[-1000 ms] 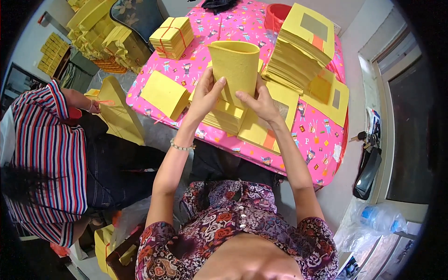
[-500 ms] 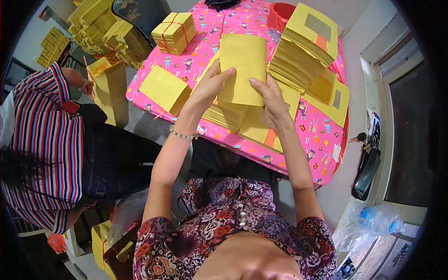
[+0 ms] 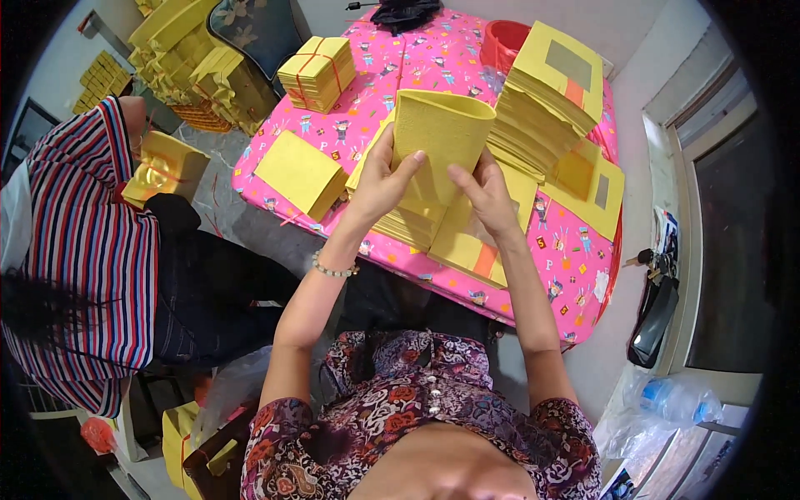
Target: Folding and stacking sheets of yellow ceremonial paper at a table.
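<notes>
Creasing looks like the risk: the left hand (image 3: pixel 379 182) is gripping the curled yellow paper sheet (image 3: pixel 440 137) along its left edge, and squeezing could be crushing the curve. The sheet is hanging between both hands above the paper pile (image 3: pixel 417 223), and the right hand (image 3: pixel 487 196) is pinching its lower right edge.

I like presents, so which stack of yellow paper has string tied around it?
The small square yellow paper bundle at the far left of the pink table; red string crosses over it. The other stacks lie loose, untied.
</notes>
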`<move>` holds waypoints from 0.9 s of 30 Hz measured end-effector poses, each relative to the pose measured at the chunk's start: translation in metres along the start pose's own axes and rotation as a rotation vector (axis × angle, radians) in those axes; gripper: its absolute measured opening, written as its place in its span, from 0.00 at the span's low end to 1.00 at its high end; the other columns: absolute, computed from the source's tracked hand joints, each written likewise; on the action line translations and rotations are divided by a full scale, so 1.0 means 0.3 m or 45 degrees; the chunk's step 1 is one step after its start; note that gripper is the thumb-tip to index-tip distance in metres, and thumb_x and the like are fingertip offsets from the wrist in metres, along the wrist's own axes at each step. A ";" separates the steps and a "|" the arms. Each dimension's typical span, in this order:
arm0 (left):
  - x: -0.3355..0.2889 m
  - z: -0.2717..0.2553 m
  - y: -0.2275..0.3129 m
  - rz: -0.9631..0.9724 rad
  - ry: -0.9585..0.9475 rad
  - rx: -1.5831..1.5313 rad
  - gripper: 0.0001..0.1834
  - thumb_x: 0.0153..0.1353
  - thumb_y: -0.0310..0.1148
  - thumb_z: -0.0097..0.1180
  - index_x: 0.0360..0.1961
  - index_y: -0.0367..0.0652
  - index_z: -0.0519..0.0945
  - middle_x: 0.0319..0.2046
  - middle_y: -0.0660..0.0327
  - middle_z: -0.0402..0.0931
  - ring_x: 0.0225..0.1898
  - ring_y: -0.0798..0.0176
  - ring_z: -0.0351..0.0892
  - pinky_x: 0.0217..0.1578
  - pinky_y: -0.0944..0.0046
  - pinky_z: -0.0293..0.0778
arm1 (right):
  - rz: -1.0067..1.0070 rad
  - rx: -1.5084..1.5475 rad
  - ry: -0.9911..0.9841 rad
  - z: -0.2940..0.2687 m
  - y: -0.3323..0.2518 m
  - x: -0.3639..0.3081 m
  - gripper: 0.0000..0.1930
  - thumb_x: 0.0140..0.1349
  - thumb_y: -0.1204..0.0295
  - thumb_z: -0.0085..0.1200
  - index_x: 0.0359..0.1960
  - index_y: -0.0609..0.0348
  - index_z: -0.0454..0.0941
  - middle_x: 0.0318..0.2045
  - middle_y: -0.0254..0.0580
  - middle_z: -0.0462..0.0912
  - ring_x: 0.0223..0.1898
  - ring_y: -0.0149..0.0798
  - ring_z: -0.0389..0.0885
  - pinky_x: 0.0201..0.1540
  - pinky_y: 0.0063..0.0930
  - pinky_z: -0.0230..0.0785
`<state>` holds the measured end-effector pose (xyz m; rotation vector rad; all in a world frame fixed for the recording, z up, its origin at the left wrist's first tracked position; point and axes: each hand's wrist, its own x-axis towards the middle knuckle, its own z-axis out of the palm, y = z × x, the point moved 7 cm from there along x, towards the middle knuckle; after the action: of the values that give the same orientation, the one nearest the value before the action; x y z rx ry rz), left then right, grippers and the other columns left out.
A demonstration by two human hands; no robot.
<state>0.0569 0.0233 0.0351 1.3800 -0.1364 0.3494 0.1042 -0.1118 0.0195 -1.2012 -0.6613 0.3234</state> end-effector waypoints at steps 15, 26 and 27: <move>-0.026 0.005 -0.001 0.069 -0.010 0.101 0.23 0.63 0.21 0.50 0.59 0.36 0.62 0.49 0.59 0.72 0.52 0.69 0.70 0.50 0.67 0.70 | -0.042 -0.075 0.098 -0.018 -0.011 0.011 0.18 0.66 0.69 0.50 0.54 0.66 0.67 0.47 0.39 0.77 0.48 0.28 0.73 0.53 0.24 0.65; 0.032 -0.017 -0.061 -0.385 0.023 -0.173 0.20 0.67 0.29 0.46 0.59 0.35 0.64 0.52 0.56 0.73 0.52 0.65 0.73 0.52 0.64 0.69 | 0.175 0.000 0.107 -0.041 0.060 0.066 0.16 0.66 0.67 0.51 0.49 0.66 0.73 0.41 0.39 0.81 0.39 0.26 0.78 0.44 0.21 0.71; 0.035 -0.025 -0.079 -0.445 0.030 -0.177 0.20 0.66 0.29 0.45 0.58 0.35 0.65 0.51 0.55 0.73 0.51 0.64 0.74 0.51 0.64 0.70 | 0.175 0.012 0.111 -0.040 0.062 0.066 0.16 0.66 0.67 0.51 0.49 0.66 0.73 0.41 0.40 0.81 0.40 0.26 0.78 0.44 0.21 0.71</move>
<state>0.0736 0.0286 0.0145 1.2338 0.0984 0.0626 0.1290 -0.1031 0.0057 -1.2478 -0.5026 0.3862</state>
